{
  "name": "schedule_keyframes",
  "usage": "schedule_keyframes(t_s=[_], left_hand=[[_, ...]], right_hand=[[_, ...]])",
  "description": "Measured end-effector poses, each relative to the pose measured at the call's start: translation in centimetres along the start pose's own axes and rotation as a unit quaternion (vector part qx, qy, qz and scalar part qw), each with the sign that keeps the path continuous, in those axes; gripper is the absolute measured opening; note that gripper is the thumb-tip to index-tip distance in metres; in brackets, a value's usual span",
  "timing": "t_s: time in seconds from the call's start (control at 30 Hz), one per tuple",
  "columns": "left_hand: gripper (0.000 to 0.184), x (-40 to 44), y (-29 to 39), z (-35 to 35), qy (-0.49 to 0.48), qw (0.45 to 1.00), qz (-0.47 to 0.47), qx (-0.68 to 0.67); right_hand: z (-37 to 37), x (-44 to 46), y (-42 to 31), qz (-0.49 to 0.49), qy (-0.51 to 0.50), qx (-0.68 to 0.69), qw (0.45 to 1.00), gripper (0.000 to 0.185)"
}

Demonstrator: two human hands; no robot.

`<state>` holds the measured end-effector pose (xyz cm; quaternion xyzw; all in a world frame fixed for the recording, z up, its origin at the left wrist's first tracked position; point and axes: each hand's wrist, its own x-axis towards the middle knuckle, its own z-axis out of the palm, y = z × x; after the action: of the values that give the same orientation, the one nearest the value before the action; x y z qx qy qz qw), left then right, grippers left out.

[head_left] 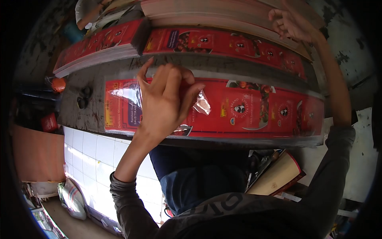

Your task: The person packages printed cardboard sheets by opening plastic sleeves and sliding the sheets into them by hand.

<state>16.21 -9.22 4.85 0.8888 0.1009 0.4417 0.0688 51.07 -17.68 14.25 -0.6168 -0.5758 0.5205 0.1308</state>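
My left hand [165, 95] is over the left half of a long stack of glossy red printed sheets [215, 115] with panda logos, close to the table edge. Its middle fingers are bent, while the thumb and little finger stick out apart, and I see nothing held. Whether it touches the top sheet I cannot tell. My right hand [292, 24] is raised at the upper right, beyond the far strip of red sheets [227, 42]. Its fingers are loosely curled and apart, with nothing visible in them.
A thicker pile of red printed sheets [99, 42] lies at the back left of the dark table [75, 81]. Black ring-shaped handles [83, 97] and an orange round thing [58, 84] are at the left. Behind lies a pale stack [215, 12]; a cardboard box [276, 175] sits below.
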Motion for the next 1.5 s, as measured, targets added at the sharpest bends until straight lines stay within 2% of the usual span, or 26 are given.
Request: schedule_keyframes(t_s=[0.1,0.17,0.2,0.3,0.37,0.43,0.47,0.53,0.57,0.63,0.73,0.87,1.07,1.23,1.5], left_hand=[[0.024,0.2,0.1,0.1,-0.005,1.000,-0.005,0.002],[0.024,0.1,0.1,0.0,-0.006,1.000,-0.004,0.000],[0.024,0.1,0.2,-0.1,-0.001,1.000,-0.001,-0.003],[0.024,0.1,0.1,-0.2,0.011,1.000,0.013,-0.009],[0.024,0.1,0.2,-0.3,0.009,1.000,0.016,-0.004],[0.024,0.0,0.1,-0.3,0.014,1.000,0.019,-0.006],[0.024,0.0,0.1,-0.3,0.021,1.000,0.018,-0.008],[0.024,0.0,0.1,-0.3,0.025,1.000,0.019,-0.003],[0.024,0.0,0.1,-0.4,0.026,0.999,0.017,0.001],[0.024,0.0,0.1,-0.4,0.028,0.999,0.021,0.006],[0.024,-0.1,0.1,-0.4,0.031,0.999,0.025,0.012],[0.024,-0.1,0.1,-0.4,0.030,0.999,0.032,0.013],[0.024,-0.1,0.1,-0.4,0.033,0.999,0.027,0.010],[0.024,-0.1,0.1,-0.4,0.032,0.999,0.022,0.007],[0.018,-0.1,0.1,-0.5,0.011,1.000,0.013,0.012]], right_hand=[[-2.7,-3.3,4.2,0.059,0.211,-0.124,0.968,0.054],[-2.0,-4.9,5.0,0.062,0.263,-0.152,0.951,0.043],[-0.9,-5.2,4.6,0.036,0.257,-0.142,0.955,0.038],[4.6,-4.3,-0.8,-0.058,0.122,-0.100,0.986,0.031],[7.7,-2.5,-2.6,-0.115,0.116,0.025,0.986,0.047],[9.3,-1.2,-4.8,-0.080,-0.010,0.027,0.996,0.073],[9.6,-0.3,-5.3,-0.082,-0.008,0.028,0.996,0.073],[10.2,1.5,-5.4,0.035,-0.218,0.072,0.973,0.092],[10.6,2.1,-5.3,0.034,-0.218,0.072,0.973,0.092],[11.4,2.9,-5.0,0.080,-0.345,0.126,0.927,0.103],[11.3,3.0,-4.2,0.074,-0.395,0.166,0.900,0.098],[11.4,2.8,-4.0,0.071,-0.401,0.161,0.899,0.096],[10.7,3.5,-5.6,0.124,-0.465,0.122,0.868,0.086],[10.6,3.4,-4.8,0.095,-0.457,0.077,0.881,0.089],[10.1,2.7,-5.8,0.103,-0.455,0.112,0.877,0.087]])
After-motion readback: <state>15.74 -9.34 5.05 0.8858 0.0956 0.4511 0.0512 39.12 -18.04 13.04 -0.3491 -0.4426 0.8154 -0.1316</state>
